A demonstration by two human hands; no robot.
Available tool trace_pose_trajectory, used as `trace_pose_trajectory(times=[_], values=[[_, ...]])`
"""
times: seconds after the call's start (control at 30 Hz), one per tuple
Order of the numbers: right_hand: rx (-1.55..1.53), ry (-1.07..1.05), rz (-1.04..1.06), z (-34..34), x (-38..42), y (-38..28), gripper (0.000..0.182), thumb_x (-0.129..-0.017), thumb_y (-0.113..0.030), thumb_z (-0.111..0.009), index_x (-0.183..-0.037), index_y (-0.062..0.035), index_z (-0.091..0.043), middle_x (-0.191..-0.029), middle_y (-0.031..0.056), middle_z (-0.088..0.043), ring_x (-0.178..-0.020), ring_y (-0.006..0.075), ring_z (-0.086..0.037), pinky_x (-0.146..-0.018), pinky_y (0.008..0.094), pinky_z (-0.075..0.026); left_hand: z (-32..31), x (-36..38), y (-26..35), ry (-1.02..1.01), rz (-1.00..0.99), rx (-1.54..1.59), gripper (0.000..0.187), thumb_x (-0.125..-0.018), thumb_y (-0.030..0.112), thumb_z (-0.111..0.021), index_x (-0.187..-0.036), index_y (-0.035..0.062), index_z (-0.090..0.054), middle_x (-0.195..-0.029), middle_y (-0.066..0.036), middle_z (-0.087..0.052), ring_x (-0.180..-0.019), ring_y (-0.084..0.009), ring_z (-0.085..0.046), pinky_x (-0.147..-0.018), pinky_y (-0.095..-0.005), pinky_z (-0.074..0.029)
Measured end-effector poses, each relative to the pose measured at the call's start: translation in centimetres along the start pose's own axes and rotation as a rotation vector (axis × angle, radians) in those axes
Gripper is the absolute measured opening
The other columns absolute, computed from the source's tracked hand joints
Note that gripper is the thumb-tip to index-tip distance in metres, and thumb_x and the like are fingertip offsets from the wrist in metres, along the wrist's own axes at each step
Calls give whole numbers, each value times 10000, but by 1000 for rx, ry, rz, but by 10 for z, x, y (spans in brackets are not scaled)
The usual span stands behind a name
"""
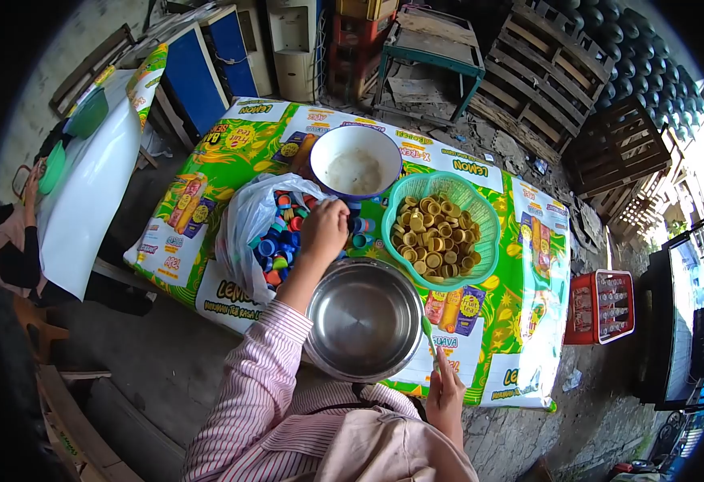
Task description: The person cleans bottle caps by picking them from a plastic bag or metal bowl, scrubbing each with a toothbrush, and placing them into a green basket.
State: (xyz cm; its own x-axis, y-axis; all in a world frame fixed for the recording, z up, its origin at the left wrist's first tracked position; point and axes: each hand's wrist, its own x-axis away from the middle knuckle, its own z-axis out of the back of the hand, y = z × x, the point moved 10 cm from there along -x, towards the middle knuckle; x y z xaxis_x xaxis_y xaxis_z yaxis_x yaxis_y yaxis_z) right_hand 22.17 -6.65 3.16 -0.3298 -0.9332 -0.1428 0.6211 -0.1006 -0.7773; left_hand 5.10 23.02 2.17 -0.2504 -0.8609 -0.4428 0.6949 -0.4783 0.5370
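My left hand (328, 227) is over the right edge of a white plastic bag (243, 225) full of bottle caps (276, 251), mostly blue with red and green ones. Its fingers are curled together, and what they hold, if anything, is hidden. My right hand (446, 391) grips a slim green tool (427, 328) whose kind I cannot make out, at the right rim of a steel bowl (364, 321). The bowl's inside shows bare metal. A turquoise plastic basket (487, 210) holds many yellow-brown caps (432, 237).
Behind the bag stands a white basin (356, 161) with a dark rim. A printed cover (513, 321) lies over the table. At left, another person's hand (34, 181) is by a green container (52, 167). A red bottle crate (601, 305) stands on the right floor; pallets (549, 76) lean behind.
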Motion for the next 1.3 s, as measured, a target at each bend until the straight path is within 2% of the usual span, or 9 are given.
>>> trace_pose_trajectory(times=[0.07,0.2,0.43,0.6,0.73,0.8,0.9,1.03,1.3], values=[[9,-18,-20,-8,1,-5,482,-807,55,-460,-1275,-62,-449,-917,222,-600,-806,365,-607,-695,367,-469,-6,-3,-69,-168,140,-200,64,-751,68,-576,-807,94,-592,-855,-89,-586,-803,-301,-574,-679,-405,-467],[26,-33,-22,-19,5,-10,477,-811,39,-477,-1272,-80,-457,-835,185,-593,-697,325,-592,-628,364,-460,-24,-2,-101,-385,-49,-325,74,-700,79,-624,-755,129,-634,-876,-58,-568,-888,-257,-555,-740,-379,-459],[11,-25,-32,-26,8,-15,456,-827,16,-475,-1271,-87,-461,-784,172,-573,-642,315,-570,-592,356,-450,-31,5,-96,-406,-83,-379,52,-693,90,-650,-727,106,-614,-864,-54,-561,-922,-261,-535,-750,-387,-454],[34,-17,7,-25,7,-16,453,-830,20,-471,-1270,-86,-460,-784,171,-572,-646,316,-573,-593,356,-453,-7,2,-80,-297,-78,58,80,-738,56,-611,-755,26,-539,-829,-93,-570,-793,-302,-561,-698,-400,-463],[19,-13,14,-24,2,-14,454,-832,25,-477,-1270,-92,-461,-796,172,-575,-639,308,-577,-595,349,-455,31,37,7,-324,-35,372,425,-693,33,-662,-1088,42,-507,-892,-94,-606,-811,-248,-593,-743,-315,-476],[13,-3,12,-22,1,-11,460,-831,32,-478,-1273,-93,-457,-797,175,-573,-641,305,-576,-595,346,-454,18,75,41,-434,-174,363,675,-682,30,-680,-1282,82,-374,-919,-88,-618,-814,-227,-608,-739,-300,-485],[13,-13,26,-20,-2,-6,469,-828,43,-475,-1278,-87,-450,-793,177,-564,-632,306,-560,-590,348,-447,-32,127,49,-660,-121,405,940,-679,15,-680,-1420,140,-116,-913,-98,-624,-845,-245,-613,-771,-339,-491],[-11,-26,44,-17,-7,-3,473,-825,50,-475,-1278,-85,-450,-771,174,-549,-617,303,-545,-583,349,-439,-62,145,38,-675,-91,351,1022,-661,-31,-656,-1421,152,2,-880,-133,-632,-762,-296,-623,-678,-373,-508],[-41,-59,82,-17,-6,2,476,-823,50,-483,-1279,-86,-452,-728,170,-532,-608,302,-545,-576,346,-435,-70,151,34,-701,-48,321,1026,-664,-44,-638,-1420,165,23,-884,-138,-634,-767,-318,-624,-667,-392,-511]])
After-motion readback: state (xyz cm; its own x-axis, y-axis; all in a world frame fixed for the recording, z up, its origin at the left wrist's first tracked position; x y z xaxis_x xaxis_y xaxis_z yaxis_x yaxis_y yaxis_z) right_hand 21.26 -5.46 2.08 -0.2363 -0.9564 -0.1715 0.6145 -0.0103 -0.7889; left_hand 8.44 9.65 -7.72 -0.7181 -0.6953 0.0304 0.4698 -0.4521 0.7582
